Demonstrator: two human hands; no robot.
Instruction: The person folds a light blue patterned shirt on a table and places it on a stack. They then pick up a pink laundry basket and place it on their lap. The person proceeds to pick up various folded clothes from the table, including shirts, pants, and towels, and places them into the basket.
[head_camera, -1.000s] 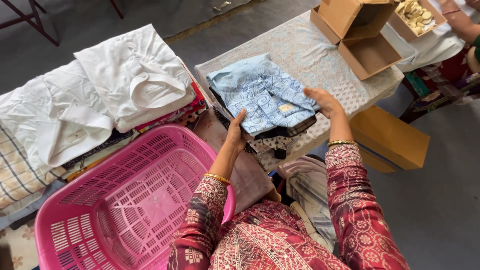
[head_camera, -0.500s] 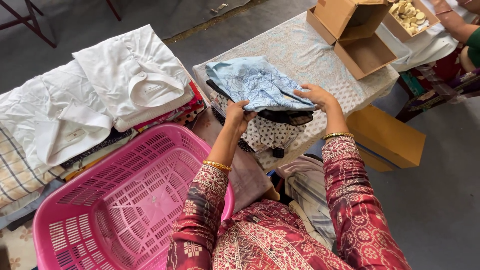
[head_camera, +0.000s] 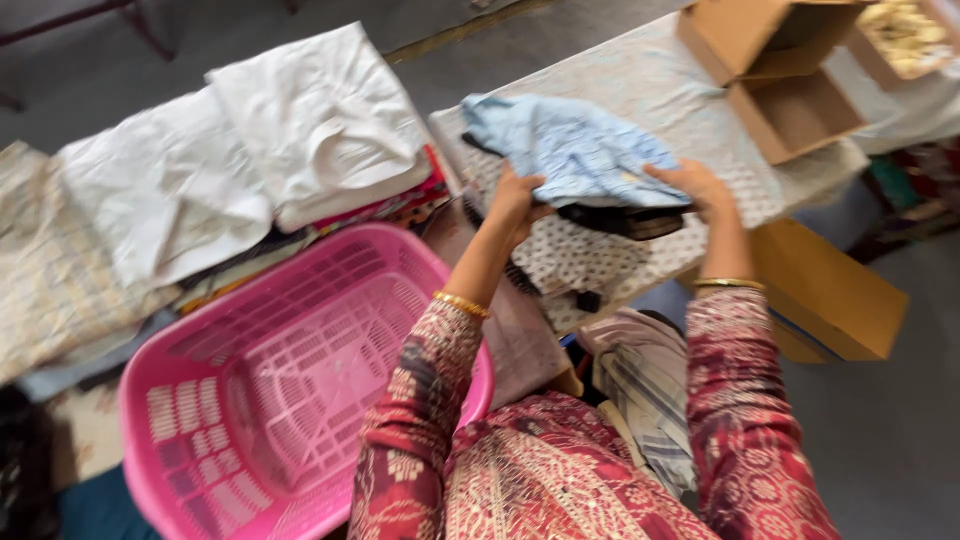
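A folded light-blue patterned garment (head_camera: 575, 148) lies on top of a dark folded piece on a table covered with a pale printed cloth (head_camera: 650, 75). My left hand (head_camera: 517, 200) grips the near left edge of the blue garment. At its near right edge my right hand (head_camera: 695, 185) holds it too. Both arms wear red patterned sleeves and gold bangles. A pink plastic laundry basket (head_camera: 290, 370) sits at my left, under my left forearm.
Folded white garments (head_camera: 310, 120) are stacked on coloured cloth to the left. Open cardboard boxes (head_camera: 780, 70) stand at the table's far right. Another brown box (head_camera: 830, 295) sits on the floor at right. Striped and mauve cloth lies near my lap.
Both hands have moved the blue garment and the dark piece under it slightly away from me along the table. The view has tilted and shifted.
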